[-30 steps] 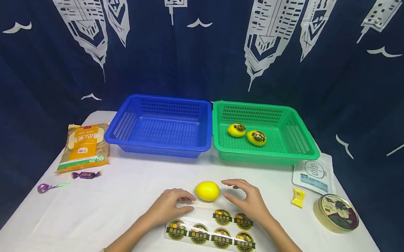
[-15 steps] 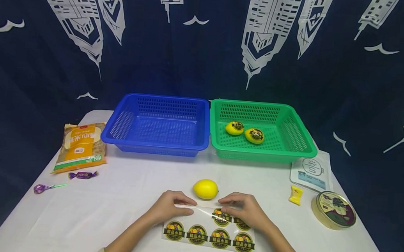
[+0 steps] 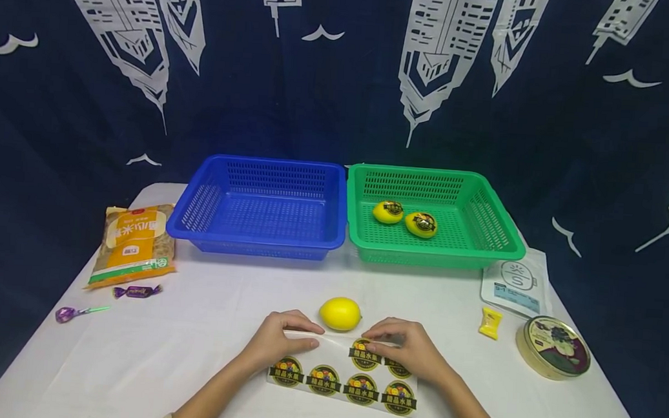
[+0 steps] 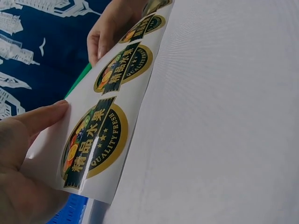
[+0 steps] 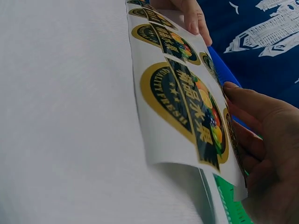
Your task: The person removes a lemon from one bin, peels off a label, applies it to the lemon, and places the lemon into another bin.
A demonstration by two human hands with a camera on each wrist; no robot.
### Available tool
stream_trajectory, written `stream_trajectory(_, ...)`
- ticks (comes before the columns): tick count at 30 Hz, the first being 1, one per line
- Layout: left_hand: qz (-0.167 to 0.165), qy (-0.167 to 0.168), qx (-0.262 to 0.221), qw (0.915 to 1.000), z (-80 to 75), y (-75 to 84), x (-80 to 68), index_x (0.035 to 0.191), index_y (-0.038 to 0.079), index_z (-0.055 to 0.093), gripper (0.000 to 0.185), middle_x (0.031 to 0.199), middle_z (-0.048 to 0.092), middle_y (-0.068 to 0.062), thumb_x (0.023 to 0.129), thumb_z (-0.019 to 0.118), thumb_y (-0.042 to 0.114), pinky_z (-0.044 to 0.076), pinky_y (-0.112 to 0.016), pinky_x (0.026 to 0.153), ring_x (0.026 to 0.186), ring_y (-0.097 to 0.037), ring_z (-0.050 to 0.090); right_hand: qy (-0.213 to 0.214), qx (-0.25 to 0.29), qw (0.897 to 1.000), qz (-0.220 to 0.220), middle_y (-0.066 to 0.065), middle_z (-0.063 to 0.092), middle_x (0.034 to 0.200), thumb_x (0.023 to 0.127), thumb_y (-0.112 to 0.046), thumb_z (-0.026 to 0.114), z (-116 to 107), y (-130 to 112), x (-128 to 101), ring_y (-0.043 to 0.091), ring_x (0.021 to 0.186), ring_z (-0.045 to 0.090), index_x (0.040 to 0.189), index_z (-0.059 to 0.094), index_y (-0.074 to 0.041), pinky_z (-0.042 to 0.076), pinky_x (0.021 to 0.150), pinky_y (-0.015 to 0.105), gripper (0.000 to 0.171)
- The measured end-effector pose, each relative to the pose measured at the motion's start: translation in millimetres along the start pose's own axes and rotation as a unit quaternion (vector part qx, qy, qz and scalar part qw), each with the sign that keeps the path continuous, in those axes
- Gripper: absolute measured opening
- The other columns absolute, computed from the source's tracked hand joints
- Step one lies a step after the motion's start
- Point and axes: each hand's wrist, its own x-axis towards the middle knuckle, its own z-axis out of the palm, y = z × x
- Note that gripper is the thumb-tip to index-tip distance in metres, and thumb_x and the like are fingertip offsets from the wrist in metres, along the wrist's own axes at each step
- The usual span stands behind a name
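Both hands hold a white sheet of round fruit stickers (image 3: 324, 357) by its far edge. My left hand (image 3: 284, 340) pinches it near the far left corner, thumb on top, as the left wrist view also shows. At the far right part my right hand (image 3: 403, 348) pinches it, thumb over a sticker and fingers behind. Black and gold stickers (image 4: 96, 144) fill the near row; two more sit at the right of the far row. In the right wrist view the sheet's near edge (image 5: 175, 163) bends up from the table. Just beyond the sheet lies a plain yellow lemon (image 3: 341, 314).
Behind stand a blue basket (image 3: 256, 239) and a green basket (image 3: 436, 250) holding two stickered lemons (image 3: 421, 225). To the left are a food bag (image 3: 136, 244), a wrapped candy (image 3: 138, 291) and a lollipop (image 3: 67, 314). Rightward lie a white pouch (image 3: 517, 283), yellow candy (image 3: 490, 323) and round tin (image 3: 554, 349).
My right hand has come down from beside the lemon onto the sheet's far edge, and my left hand has taken hold too. The sheet has lifted and shifted slightly away from me.
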Motion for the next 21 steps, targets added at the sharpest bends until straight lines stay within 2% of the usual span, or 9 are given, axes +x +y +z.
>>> stream_trajectory(4, -0.011, 0.004, -0.002, 0.9999, 0.0, -0.5, -0.6, 0.094, 0.023, 0.073, 0.021, 0.091, 0.066, 0.009, 0.074, 0.077, 0.028, 0.046, -0.034, 0.089, 0.093, -0.013, 0.059, 0.015, 0.014, 1.0, -0.014, 0.002, 0.068, 0.091, 0.078, -0.01, 0.073, -3, -13, 1, 0.02, 0.084, 0.061, 0.093, 0.071, -0.007, 0.052, 0.076, 0.037, 0.015)
stream_trajectory(10, -0.042, 0.013, 0.016, 0.9989, 1.1, -2.8, -0.8, 0.092, 0.023, 0.073, 0.02, 0.089, 0.066, 0.009, 0.074, 0.078, 0.028, 0.044, -0.041, 0.09, 0.093, -0.014, 0.058, 0.026, 0.045, 0.998, -0.024, 0.004, 0.068, 0.09, 0.077, -0.005, 0.073, -1, -11, 0, 0.017, 0.088, 0.061, 0.087, 0.07, -0.008, 0.048, 0.087, 0.03, 0.011)
stream_trajectory(13, -0.054, 0.014, 0.04, 0.9977, 0.4, -3.2, -1.7, 0.092, 0.024, 0.073, 0.021, 0.09, 0.065, 0.011, 0.073, 0.078, 0.029, 0.046, -0.039, 0.089, 0.091, -0.012, 0.059, 0.021, 0.073, 0.997, -0.02, 0.004, 0.067, 0.087, 0.079, -0.005, 0.071, -1, -5, 0, 0.016, 0.085, 0.06, 0.088, 0.07, -0.007, 0.048, 0.084, 0.029, 0.009)
stream_trajectory(17, -0.029, 0.037, 0.099, 0.994, -3.4, -1.5, -1.4, 0.095, 0.026, 0.071, 0.028, 0.094, 0.062, 0.013, 0.069, 0.081, 0.03, 0.049, -0.033, 0.084, 0.092, -0.011, 0.058, 0.018, 0.099, 0.995, 0.014, 0.001, 0.068, 0.085, 0.081, -0.008, 0.07, -3, 9, 0, 0.016, 0.079, 0.06, 0.089, 0.07, -0.009, 0.049, 0.076, 0.03, 0.009)
stream_trajectory(21, 0.033, 0.088, 0.134, 0.9866, -6.7, 2.5, 6.5, 0.106, 0.024, 0.067, 0.044, 0.104, 0.06, 0.011, 0.065, 0.084, 0.026, 0.051, -0.035, 0.084, 0.098, -0.014, 0.056, 0.023, 0.102, 0.993, 0.05, -0.001, 0.068, 0.085, 0.081, -0.015, 0.071, -9, 17, 3, 0.016, 0.077, 0.059, 0.09, 0.071, -0.012, 0.048, 0.073, 0.029, 0.01)
